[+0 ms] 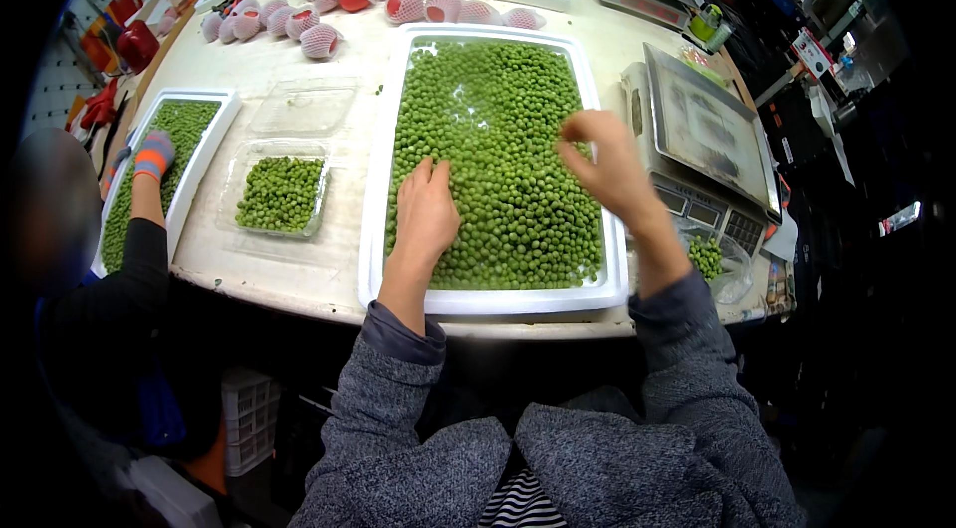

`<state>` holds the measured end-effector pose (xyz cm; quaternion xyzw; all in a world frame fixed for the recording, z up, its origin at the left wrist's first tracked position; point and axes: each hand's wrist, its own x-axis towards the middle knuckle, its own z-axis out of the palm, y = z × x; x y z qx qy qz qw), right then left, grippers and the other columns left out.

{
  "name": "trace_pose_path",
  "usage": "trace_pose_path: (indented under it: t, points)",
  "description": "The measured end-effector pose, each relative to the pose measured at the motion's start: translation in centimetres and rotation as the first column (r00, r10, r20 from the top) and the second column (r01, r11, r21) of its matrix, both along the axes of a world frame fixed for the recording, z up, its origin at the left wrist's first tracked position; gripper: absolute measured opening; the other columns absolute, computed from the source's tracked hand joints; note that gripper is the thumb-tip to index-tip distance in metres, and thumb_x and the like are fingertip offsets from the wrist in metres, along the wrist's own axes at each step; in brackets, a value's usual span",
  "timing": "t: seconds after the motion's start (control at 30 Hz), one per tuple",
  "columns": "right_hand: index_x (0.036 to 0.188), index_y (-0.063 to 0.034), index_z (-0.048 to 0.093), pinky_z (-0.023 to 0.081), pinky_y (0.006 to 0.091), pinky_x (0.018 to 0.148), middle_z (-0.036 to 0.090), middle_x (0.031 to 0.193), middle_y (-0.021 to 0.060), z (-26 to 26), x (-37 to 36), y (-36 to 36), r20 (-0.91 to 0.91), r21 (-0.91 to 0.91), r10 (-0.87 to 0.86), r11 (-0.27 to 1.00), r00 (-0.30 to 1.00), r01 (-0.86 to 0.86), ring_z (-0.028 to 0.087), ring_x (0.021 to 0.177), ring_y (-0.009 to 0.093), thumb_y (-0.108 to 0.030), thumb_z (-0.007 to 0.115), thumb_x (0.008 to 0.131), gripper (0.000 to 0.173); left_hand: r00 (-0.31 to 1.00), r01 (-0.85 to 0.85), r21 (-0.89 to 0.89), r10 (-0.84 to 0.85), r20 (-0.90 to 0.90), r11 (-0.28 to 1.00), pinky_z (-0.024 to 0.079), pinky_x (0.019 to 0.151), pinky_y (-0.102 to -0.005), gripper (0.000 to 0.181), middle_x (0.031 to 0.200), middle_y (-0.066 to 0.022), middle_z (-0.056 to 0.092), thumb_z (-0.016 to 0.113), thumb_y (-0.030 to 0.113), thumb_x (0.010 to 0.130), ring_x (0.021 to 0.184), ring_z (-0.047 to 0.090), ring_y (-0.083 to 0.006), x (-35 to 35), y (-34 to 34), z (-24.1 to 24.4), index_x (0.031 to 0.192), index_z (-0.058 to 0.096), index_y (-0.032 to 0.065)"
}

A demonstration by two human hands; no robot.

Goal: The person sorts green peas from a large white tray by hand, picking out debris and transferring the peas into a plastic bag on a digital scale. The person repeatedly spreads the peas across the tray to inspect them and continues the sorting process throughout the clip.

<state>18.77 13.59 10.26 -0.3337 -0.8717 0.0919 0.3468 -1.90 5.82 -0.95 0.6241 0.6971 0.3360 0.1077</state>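
Observation:
A white foam tray (616,259) stands before me, filled with shelled green peas (515,214). My left hand (428,210) rests on the peas near the tray's left side, back of the hand up, fingertips among them; whether it grasps any is hidden. Above the tray's right edge, my right hand (606,158) is raised and blurred, its fingers curled towards the thumb; I cannot tell whether a pea is between them. To the left, an open clear plastic clamshell box (323,218) holds more peas in its base, its lid (305,106) folded back flat on the table.
A digital scale (709,132) stands close on the right, beside a plastic bag of peas (706,259). Net-wrapped fruits (321,41) lie at the back. On the left, a co-worker's gloved hand (154,153) is over another foam tray (196,180). More people's hands are at far trays.

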Motion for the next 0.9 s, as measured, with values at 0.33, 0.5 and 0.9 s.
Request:
trace_pose_path:
  t: [0.33,0.5,0.9]
  points:
    - [0.081,0.0009,0.058,0.045,0.034,0.06,0.058,0.071,0.0136,1.3,18.9,-7.1,0.537,-0.144,-0.475,0.763,0.697,0.631,0.057,0.062,0.027,-0.007,0.062,0.071,0.013,0.999,0.012,-0.024,-0.013,-0.046,1.0,0.032,0.099,-0.0457,0.042,0.126,-0.0268,0.043,0.047,-0.004,0.077,0.117,0.041,-0.0396,0.6,0.3,0.3,0.119,0.049,-0.0036]
    - [0.087,0.001,0.059,0.046,0.0329,0.066,0.058,0.081,0.0132,0.9,12.9,-7.4,0.195,-0.149,-0.413,0.884,0.89,0.443,0.058,0.072,0.025,-0.005,0.063,0.073,0.016,0.999,0.013,-0.044,-0.015,-0.03,0.999,0.033,0.098,-0.0453,0.039,0.127,-0.0265,0.042,0.049,0.002,0.08,0.117,0.041,-0.0391,0.3,0.0,0.6,0.119,0.049,-0.003]
    - [0.11,-0.0072,0.05,0.048,0.0411,0.071,0.054,0.099,0.0154,-6.3,-1.8,-5.3,0.403,-0.356,0.088,0.932,0.911,0.068,0.059,0.086,0.034,-0.031,0.073,0.067,0.054,0.999,0.036,-0.052,-0.038,-0.038,0.998,0.034,0.097,-0.0454,0.038,0.126,-0.0259,0.043,0.052,0.005,0.08,0.116,0.042,-0.0384,0.1,-0.1,0.7,0.118,0.05,-0.0024]
